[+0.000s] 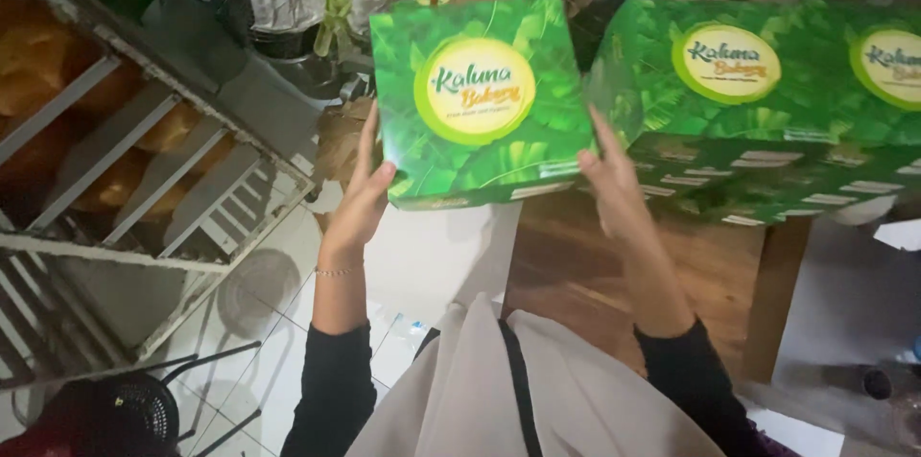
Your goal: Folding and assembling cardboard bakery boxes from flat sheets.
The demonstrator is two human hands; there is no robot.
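Sleeves: black, both forearms raised from the near edge of the view; pale garment between them.
Left hand [363, 196]: fingers spread flat against the left side of the box [477, 97], thumb at its lower left corner; a pressing hold, not a wrap.
Right hand [612, 179]: fingers flat along the box's right side, mirroring the left.
Box: green, leaf print, round yellow label; held in the air past the left edge of the table [614, 265], above white floor tiles, just left of the stack [758, 112].
Stack: like green boxes on the table's far part, overhanging its near right.
Rack [144, 179]: metal, far left, holding browned loaves.
Risk, slip: held by side pressure alone, nothing beneath; slackened palms would likely drop it to the floor.
Risk, knock: the right hand sits close to the stack; a sideways move could shift its overhanging boxes.
Hidden: box's underside and contents; fingertips behind it; stack cut off at right; clutter beyond too dim to name.
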